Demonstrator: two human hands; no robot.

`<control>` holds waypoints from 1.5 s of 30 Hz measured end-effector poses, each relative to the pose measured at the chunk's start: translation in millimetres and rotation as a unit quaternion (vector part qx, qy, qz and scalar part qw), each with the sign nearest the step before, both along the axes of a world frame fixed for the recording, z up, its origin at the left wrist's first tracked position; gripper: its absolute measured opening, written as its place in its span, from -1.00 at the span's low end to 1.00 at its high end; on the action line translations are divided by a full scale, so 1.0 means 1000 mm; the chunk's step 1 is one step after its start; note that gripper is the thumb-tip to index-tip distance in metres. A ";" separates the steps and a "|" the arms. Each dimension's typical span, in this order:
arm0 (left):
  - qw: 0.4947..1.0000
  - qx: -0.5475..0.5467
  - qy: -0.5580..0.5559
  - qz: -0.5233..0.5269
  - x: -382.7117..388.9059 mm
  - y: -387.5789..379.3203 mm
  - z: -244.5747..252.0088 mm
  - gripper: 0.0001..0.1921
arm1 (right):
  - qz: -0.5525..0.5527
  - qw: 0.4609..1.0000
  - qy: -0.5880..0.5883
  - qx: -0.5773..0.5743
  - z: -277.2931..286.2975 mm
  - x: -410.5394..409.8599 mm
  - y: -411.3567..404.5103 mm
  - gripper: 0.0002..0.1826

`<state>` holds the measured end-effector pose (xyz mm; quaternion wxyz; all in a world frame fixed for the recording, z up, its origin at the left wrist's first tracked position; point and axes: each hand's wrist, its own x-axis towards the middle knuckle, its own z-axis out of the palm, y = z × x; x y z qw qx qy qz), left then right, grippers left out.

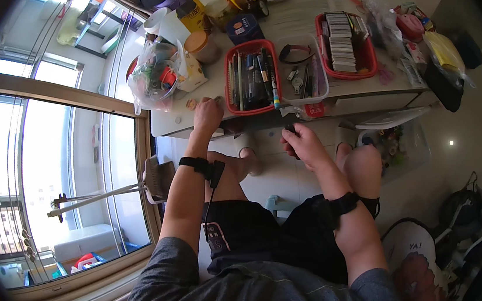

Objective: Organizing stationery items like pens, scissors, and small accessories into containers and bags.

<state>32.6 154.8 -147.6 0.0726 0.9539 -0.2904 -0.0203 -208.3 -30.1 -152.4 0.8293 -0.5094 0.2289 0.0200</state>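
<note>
My left hand [209, 112] is curled low over the table's front left part, close to small round things; whether it grips one of them cannot be told. Out in front of the table edge, above the floor, my right hand [302, 144] is closed around a small dark object [289, 129]. Between and beyond the hands stands a red plastic basket [249, 111] of pens and markers. A clear plastic bin [326, 89] beside it holds a dark strap and a nail clipper-like metal item. Farther right, another red basket [350, 77] is filled with stacked cards.
A plastic bag [143, 78] of mixed items and an orange-lidded jar [197, 42] stand at the table's left. Bags and a pink pouch [410, 27] crowd its right end. A clear tub [417, 147] sits on the floor, and a sliding window frame [66, 93] runs along the left.
</note>
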 end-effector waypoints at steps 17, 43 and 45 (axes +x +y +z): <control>0.982 -0.170 -0.034 0.072 -0.013 -0.013 0.055 -0.78 | -0.041 0.999 -0.012 -0.018 -0.002 -0.011 -0.009 -0.82; 0.989 -0.014 -0.031 -0.144 -0.112 -0.190 0.070 -0.69 | -0.256 0.913 -0.106 0.298 0.006 -0.046 -0.069 -0.71; 0.984 -0.044 -0.034 -0.171 -0.122 -0.187 0.078 -0.71 | -0.259 0.900 -0.124 0.328 0.009 -0.047 -0.072 -0.73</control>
